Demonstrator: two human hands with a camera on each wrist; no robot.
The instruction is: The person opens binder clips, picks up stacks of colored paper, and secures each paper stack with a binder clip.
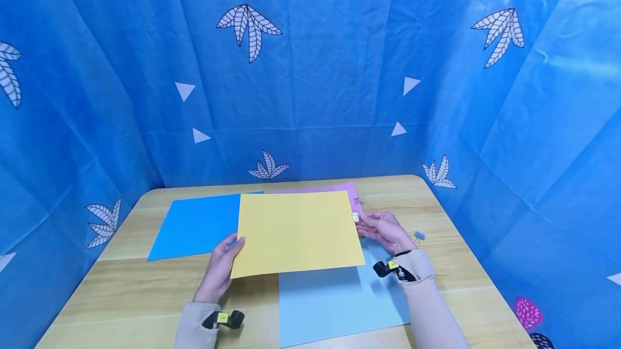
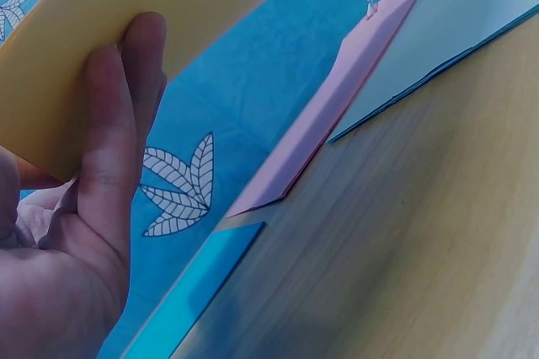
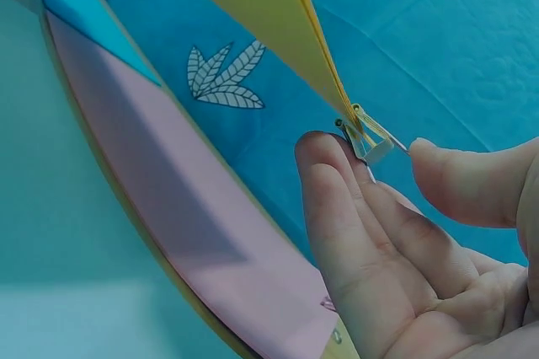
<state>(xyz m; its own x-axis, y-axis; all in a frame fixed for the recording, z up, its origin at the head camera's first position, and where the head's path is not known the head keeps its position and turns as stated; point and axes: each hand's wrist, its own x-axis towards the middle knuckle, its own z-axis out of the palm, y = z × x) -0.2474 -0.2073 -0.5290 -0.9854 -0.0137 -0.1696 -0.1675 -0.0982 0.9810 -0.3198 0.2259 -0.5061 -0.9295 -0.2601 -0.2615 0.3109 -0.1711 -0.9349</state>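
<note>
The left hand (image 1: 220, 265) reaches up from the near side, its forearm rising in a beige left sleeve (image 1: 194, 327), and its fingers are clamped on the left edge of the yellow sheet (image 1: 296, 233): the thumb lies over the upper face, while the other fingers, nearly straight and close together in the left wrist view, press against the underside. The yellow sheet spans the gap between the two hands, held off the desk (image 1: 145, 295). The right hand (image 1: 385, 230) comes in at a slant, the right sleeve (image 1: 432, 306) running from the lower right and the hand turned inward toward the sheet. Its thumb and fingers pinch the two wire handles of a pale yellow clip (image 3: 370, 136), thumb on one handle and fingertips at the other, with the remaining fingers lined up side by side below; the clip sits at the sheet's right edge, just left of these fingertips. Beyond the right fingers lies a pink sheet (image 3: 194, 207), partly covered from above by the yellow one, with a pink clip (image 1: 358, 200) at its right edge. A blue clip (image 1: 419, 235) rests on the desk to the right of the right hand. A light blue sheet (image 1: 339, 306) lies below and nearer than the right fingers, and a bright blue sheet (image 1: 199, 227) lies left of and beyond the left fingers.
</note>
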